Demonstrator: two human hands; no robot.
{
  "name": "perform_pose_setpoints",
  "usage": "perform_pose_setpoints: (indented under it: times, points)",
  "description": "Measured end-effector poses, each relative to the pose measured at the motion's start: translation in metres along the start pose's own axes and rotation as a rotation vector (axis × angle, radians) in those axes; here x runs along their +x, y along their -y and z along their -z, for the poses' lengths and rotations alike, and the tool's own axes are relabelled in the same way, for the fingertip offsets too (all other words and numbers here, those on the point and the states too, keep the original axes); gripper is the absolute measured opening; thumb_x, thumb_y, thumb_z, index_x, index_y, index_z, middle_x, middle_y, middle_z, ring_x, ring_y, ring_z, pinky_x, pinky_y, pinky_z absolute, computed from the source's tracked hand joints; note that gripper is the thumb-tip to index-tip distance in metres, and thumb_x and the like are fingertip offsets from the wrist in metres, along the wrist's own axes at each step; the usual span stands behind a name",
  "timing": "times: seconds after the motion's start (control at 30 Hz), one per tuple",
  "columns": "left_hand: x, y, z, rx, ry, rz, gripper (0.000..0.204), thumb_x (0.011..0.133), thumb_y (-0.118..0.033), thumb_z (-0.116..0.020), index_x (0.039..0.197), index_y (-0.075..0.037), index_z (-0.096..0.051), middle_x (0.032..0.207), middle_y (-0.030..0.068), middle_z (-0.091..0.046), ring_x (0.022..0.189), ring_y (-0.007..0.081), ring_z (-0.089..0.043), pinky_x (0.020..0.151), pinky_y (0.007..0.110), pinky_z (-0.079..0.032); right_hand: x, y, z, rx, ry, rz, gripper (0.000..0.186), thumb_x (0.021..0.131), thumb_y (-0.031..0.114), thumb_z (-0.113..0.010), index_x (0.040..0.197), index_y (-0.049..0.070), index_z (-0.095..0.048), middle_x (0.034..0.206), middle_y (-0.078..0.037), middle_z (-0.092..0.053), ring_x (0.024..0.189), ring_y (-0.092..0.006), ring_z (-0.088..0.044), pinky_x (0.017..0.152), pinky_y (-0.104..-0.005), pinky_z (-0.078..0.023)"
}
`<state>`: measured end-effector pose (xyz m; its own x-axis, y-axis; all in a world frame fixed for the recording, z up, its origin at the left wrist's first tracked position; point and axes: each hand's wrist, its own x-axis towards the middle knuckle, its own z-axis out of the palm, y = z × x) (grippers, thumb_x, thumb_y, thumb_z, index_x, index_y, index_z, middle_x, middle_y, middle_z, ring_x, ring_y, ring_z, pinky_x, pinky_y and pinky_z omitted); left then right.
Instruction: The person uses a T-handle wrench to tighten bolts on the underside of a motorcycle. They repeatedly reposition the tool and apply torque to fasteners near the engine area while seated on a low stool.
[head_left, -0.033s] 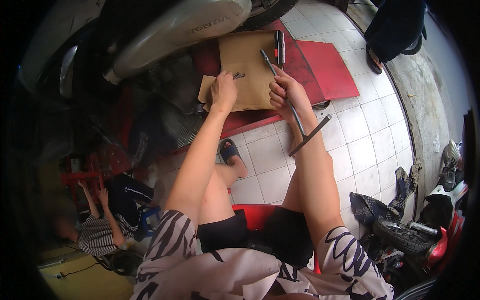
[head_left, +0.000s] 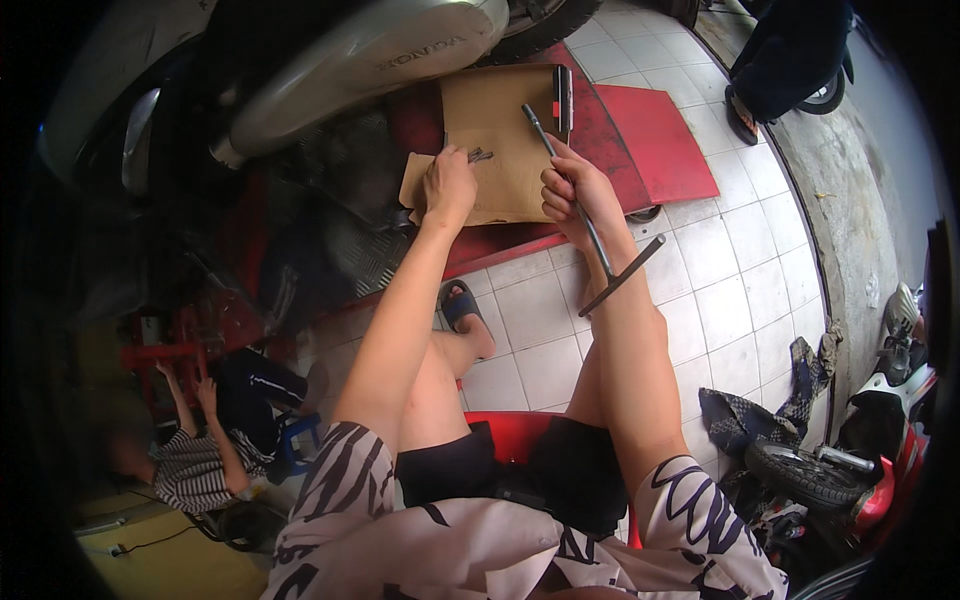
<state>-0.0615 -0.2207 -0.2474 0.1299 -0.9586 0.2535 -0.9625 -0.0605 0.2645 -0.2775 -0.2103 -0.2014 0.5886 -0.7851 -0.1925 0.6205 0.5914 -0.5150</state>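
Note:
My right hand is closed around the shaft of a T-handle socket wrench. Its socket end points up and away over a sheet of brown cardboard, while the crossbar lies over my right forearm. On the cardboard's left part, my left hand has its fingers pinched at a few small dark metal bolts, which stick out past the fingertips; their exact kind is hard to make out. A dark, narrow box-like item with a red patch lies along the cardboard's right edge.
Under the cardboard is a red metal platform. A silver motorbike part and a tyre hang over its far side. Another person in stripes works at the left. A dark cloth and a small wheel lie right.

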Motion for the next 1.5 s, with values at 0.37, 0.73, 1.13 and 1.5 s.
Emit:
perform_pose_setpoints:
  times: [0.37,0.73,1.13,1.5]
  points:
    - [-0.068,0.055,0.060,-1.716,-0.198,0.419,0.012,0.099,-0.017,-0.048,0.103,-0.007,-0.054,0.096,0.0040,-0.060,0.088,0.0139,-0.061,0.070,0.027,-0.048,-0.021,-0.064,-0.058,-0.293,0.292,-0.368,0.052,0.096,0.009,-0.034,0.147,0.012,-0.028,0.055,0.006,-0.029,0.044,-0.0049,-0.024,0.041,-0.0206,-0.021]
    - [-0.075,0.088,0.071,-1.954,-0.188,0.504,0.013,0.097,-0.017,-0.053,0.103,-0.007,-0.059,0.101,0.0084,-0.063,0.094,0.0209,-0.063,0.077,0.032,-0.051,-0.001,-0.093,-0.081,-0.374,0.227,-0.379,0.051,0.097,0.010,-0.034,0.147,0.011,-0.028,0.055,0.006,-0.031,0.044,-0.0044,-0.025,0.041,-0.0186,-0.021]
    - [-0.072,0.086,0.059,-2.152,-0.165,0.637,0.013,0.095,-0.018,-0.056,0.098,-0.006,-0.060,0.095,0.0070,-0.064,0.093,0.0187,-0.062,0.079,0.030,-0.049,0.002,-0.099,-0.077,-0.349,0.217,-0.376,0.052,0.097,0.010,-0.034,0.148,0.012,-0.026,0.053,0.006,-0.030,0.042,-0.0042,-0.025,0.041,-0.0187,-0.021]
    - [-0.060,0.051,0.114,-1.793,-0.150,0.235,0.019,0.090,-0.005,-0.061,0.103,-0.005,-0.046,0.086,0.0138,-0.066,0.077,0.0238,-0.069,0.068,0.035,-0.059,-0.019,-0.091,-0.086,-0.376,0.301,-0.239,0.067,0.093,0.024,-0.049,0.149,0.007,-0.018,0.052,0.003,-0.037,0.044,-0.0068,-0.035,0.045,-0.0199,-0.026]
